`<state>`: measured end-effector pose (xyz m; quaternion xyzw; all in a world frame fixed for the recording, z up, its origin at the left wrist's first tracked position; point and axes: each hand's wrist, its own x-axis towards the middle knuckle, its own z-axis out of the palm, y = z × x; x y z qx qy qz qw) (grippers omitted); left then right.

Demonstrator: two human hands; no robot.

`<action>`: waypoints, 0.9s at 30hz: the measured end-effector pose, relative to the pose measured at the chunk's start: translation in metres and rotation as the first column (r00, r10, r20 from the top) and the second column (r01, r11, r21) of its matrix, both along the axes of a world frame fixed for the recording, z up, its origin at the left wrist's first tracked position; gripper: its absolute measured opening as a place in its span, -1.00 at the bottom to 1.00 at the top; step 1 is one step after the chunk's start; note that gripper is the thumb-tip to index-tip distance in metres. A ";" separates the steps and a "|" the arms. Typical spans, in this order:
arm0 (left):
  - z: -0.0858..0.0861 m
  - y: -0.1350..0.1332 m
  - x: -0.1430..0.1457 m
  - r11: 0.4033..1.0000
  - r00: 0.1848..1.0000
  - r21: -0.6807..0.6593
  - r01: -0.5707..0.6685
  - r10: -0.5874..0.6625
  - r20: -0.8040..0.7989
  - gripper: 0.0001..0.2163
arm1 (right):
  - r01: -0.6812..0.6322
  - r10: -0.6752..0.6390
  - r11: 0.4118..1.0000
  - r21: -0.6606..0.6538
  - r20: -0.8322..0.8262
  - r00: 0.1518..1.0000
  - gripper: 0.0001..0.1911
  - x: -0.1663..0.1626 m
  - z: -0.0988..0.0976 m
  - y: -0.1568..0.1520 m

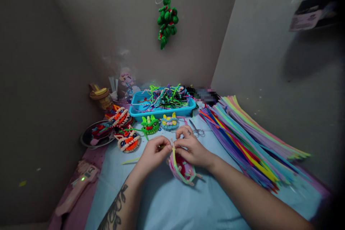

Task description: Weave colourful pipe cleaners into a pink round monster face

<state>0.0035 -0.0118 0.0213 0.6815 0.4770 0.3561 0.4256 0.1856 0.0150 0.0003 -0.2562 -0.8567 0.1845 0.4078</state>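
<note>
Between my hands is a half-round pipe-cleaner piece [175, 168], with pink, yellow and pale green rims, a red inside and short beige ends sticking out. With thumb and forefinger together, my left hand [156, 151] pinches at its upper tip, where a short pale stem pokes up. My right hand [192, 148] is closed on the same piece from the other side, fingers curled near that tip. Just beyond lie a green pipe-cleaner animal head [150, 125], a blue and yellow head [169, 122] and an orange and cream head [128, 141]. Scissors [197, 129] lie past my right hand.
A blue tray [137, 118] of tangled pipe-cleaner scraps stands at the back. Long colored pipe cleaners [248, 143] spread along the right. To the left are a round metal dish [86, 143], a lidded cup [100, 95] and a pink glue gun [78, 188]. Green ornaments [167, 19] hang above.
</note>
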 end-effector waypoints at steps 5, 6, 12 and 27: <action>-0.006 0.002 -0.004 0.974 0.977 -0.191 0.125 -0.087 0.195 -0.78 | 0.060 -0.059 0.998 0.017 -0.059 0.997 -0.88 -0.001 -0.001 0.000; -0.007 0.002 -0.004 0.972 0.975 -0.202 0.117 -0.074 0.207 -0.78 | 0.064 -0.064 0.998 0.004 -0.066 0.996 -0.89 -0.002 -0.002 0.001; -0.005 0.003 0.001 0.992 0.995 -0.126 -0.006 0.019 0.100 -0.80 | -0.100 0.060 0.972 -0.215 -0.184 0.981 -0.93 -0.002 -0.003 0.005; 0.000 -0.006 0.000 0.942 0.975 0.307 0.135 -0.071 -0.211 -0.90 | -0.153 0.093 0.945 -0.290 -0.211 0.973 -0.74 0.006 -0.009 0.007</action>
